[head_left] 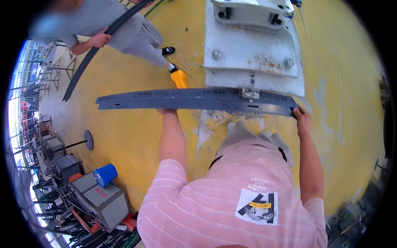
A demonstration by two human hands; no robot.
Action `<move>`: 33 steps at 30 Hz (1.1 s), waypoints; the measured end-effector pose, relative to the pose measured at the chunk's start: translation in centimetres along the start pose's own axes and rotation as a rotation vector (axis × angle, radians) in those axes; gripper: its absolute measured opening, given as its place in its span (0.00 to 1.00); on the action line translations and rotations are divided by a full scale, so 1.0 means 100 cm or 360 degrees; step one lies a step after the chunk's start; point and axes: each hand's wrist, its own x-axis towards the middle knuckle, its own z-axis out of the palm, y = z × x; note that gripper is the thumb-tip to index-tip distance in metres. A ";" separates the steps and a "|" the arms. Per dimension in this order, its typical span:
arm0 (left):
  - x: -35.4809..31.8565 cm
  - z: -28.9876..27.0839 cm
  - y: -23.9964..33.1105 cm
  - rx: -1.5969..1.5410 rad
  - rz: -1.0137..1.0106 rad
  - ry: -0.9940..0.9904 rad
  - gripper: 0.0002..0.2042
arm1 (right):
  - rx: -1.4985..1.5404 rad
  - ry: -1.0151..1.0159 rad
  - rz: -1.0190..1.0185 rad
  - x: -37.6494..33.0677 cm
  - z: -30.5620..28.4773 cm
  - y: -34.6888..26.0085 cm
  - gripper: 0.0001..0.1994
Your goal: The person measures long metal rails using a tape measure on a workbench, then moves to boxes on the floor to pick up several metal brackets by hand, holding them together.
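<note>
I hold a long, flat, dark grey metal strip (194,99) with rows of small holes crosswise in front of me, above the yellow floor. My left hand (167,111) grips its lower edge a little left of the middle. My right hand (301,115) grips its right end. A small light metal clip (249,94) sits on the strip near the right. My pink striped shirt (231,198) fills the lower middle of the view.
A grey bolted machine base plate (252,53) lies just beyond the strip. Another person (120,29) in grey stands at the upper left holding a long black curved bar (89,62). A yellow tool (179,78), a blue bucket (106,174), grey boxes (103,200) and a disc-footed stand (88,140) are on the left.
</note>
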 end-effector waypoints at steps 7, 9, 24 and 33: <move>-0.021 0.018 0.006 0.0035 -0.0183 -0.0150 0.26 | 0.0071 0.0059 0.0002 -0.001 0.003 -0.007 0.17; -0.018 0.014 0.009 0.0035 -0.0148 -0.0106 0.27 | 0.0128 0.0058 0.0011 -0.005 0.007 -0.013 0.16; -0.008 0.003 0.011 0.0055 -0.0198 -0.0166 0.29 | 0.0009 0.0038 -0.0084 -0.007 0.010 -0.020 0.17; -0.037 0.020 -0.002 0.0068 -0.0218 -0.0155 0.29 | -0.0120 0.0088 0.0037 0.004 -0.007 -0.025 0.11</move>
